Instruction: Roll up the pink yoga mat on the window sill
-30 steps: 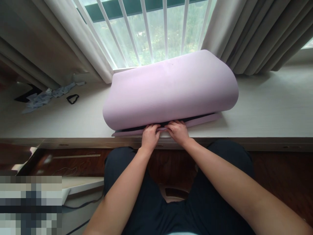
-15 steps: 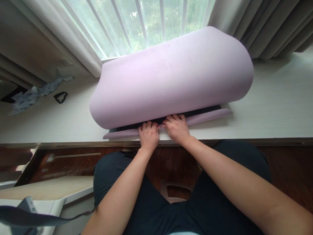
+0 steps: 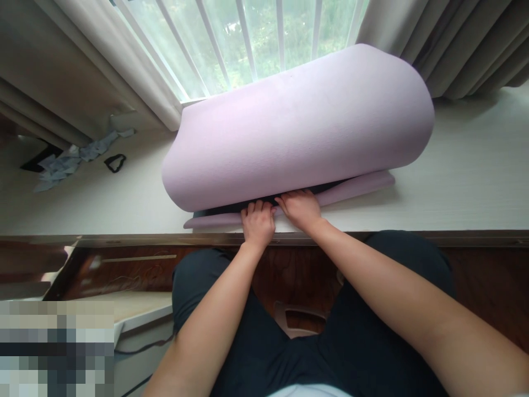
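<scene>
Mat (image 3: pixel 297 127) — edge (image 3: pixel 359 184) under fingers (image 3: pixel 258 206).

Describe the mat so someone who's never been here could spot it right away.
Find the white-barred window, then the pale ledge below it. On that ledge lies a big, loosely curled mat. Its lilac outside and dark inside set it apart from the greyish curtains flanking the window.

Lt pinkish-lilac thick rolled mat (image 3: pixel 297 127) is plain outside, w/ near-blk inner face (image 3: pixel 223 209). Long off-wht sill (image 3: pixel 475 165) has v. faint streaks. Gray-beige draped fabric curtains (image 3: pixel 454 49); slim wht upright window bars (image 3: pixel 280 33) vs mottled green. Dk navy cloth trousers (image 3: pixel 289 358), reddish-brn wood floor (image 3: pixel 289 275), blk looped band (image 3: pixel 114 163), pale gray-blue crumpled strips (image 3: pixel 61 166).
</scene>
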Motion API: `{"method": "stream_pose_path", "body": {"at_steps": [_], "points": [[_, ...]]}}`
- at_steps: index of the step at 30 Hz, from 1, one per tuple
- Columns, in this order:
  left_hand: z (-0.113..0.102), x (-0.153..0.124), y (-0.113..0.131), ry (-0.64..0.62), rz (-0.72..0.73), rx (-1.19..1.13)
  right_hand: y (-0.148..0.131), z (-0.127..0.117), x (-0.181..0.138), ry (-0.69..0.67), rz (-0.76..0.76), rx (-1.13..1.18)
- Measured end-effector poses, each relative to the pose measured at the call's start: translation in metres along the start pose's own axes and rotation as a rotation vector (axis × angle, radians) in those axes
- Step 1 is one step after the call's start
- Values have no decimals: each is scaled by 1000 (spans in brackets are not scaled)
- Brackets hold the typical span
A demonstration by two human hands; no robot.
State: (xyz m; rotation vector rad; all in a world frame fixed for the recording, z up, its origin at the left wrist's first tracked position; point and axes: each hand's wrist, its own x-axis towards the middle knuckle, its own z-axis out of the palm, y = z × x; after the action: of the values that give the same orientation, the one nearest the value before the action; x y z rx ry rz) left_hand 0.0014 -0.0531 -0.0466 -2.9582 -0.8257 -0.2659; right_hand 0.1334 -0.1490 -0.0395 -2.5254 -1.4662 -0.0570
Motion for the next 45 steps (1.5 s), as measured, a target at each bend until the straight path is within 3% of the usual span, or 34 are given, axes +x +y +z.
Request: {"method": "stream_pose_path", "body": {"at_steps": [11,22,35,45], "points": [[-10,-16,10,2,20,62,-3,-4,-7,-33,97,-19],[-2,-6,7,18,8,-5,-5,3,-1,-10,170,-3],[-8,1,11,-3,-16,-3,-8,2,3,-2,160,7],[-12,10,10,-78,-15,-28,-10,-7,8,-98,266,5]]}}
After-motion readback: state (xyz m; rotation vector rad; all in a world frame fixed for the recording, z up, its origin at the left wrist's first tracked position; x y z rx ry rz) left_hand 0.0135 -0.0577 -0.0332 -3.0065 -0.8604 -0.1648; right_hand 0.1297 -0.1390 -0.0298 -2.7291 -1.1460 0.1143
